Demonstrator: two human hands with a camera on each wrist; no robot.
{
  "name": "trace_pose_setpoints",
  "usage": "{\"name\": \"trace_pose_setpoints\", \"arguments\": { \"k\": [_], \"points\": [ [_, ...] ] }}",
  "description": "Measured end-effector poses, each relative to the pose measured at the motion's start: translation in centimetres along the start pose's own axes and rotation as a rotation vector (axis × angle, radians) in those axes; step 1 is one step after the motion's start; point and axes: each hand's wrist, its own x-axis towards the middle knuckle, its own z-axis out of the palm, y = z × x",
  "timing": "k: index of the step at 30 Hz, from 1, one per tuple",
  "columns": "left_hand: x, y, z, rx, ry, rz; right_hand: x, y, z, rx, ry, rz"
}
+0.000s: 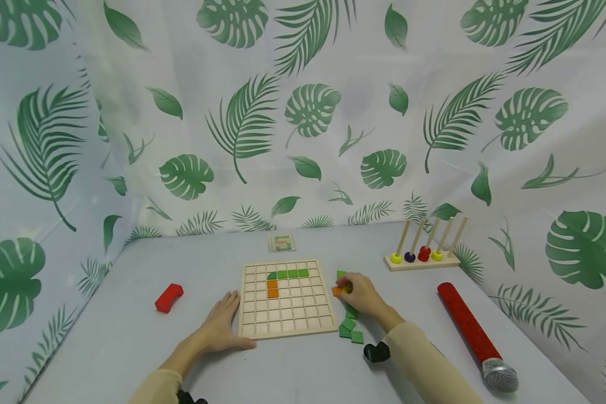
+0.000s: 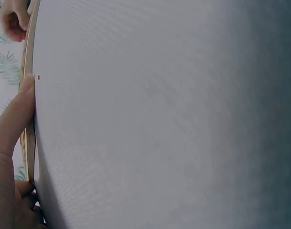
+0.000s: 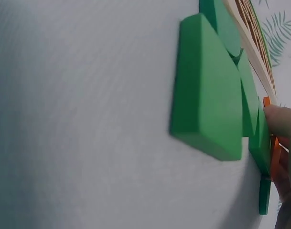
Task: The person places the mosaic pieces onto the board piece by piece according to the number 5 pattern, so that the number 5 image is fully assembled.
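A square wooden grid board (image 1: 303, 306) lies on the table, with an orange tile column (image 1: 272, 289) and a row of green tiles (image 1: 293, 274) in its cells. My left hand (image 1: 223, 325) rests against the board's left side, fingers extended along it and thumb at its front corner; in the left wrist view the thumb (image 2: 16, 114) touches the edge. Right of the board, my right hand (image 1: 361, 293) pinches an orange tile (image 1: 336, 292) with curled fingers. The fingers partly hide a yellowish piece. Loose green tiles (image 1: 349, 324) lie below that hand, large in the right wrist view (image 3: 212, 90).
Behind the board lies a small pattern card (image 1: 281, 242). A peg stand with coloured beads (image 1: 424, 261) is at the back right. A red microphone (image 1: 472, 325) lies far right, and a red curved block (image 1: 169, 298) sits left. Leaf-printed cloth surrounds the table.
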Motion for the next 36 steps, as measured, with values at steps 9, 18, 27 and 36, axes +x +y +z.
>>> {"name": "trace_pose_setpoints", "arguments": {
  "k": [9, 18, 27, 36],
  "points": [
    [0.0, -0.4, 0.1, 0.01, 0.009, 0.01, 0.4, -0.4, 0.1, 0.034, 0.039, 0.042],
    [0.0, -0.4, 0.0, 0.005, 0.006, 0.028, 1.2, -2.4, 0.9, 0.074, 0.065, -0.028],
    [0.0, -0.3, -0.1, 0.004, 0.008, 0.032, 2.4, -5.3, 3.6, 0.114, -0.018, -0.101],
    [0.0, -0.3, -0.1, 0.011, 0.007, 0.021, 3.3, -7.5, 6.3, 0.13, -0.067, -0.181]
  ]
}}
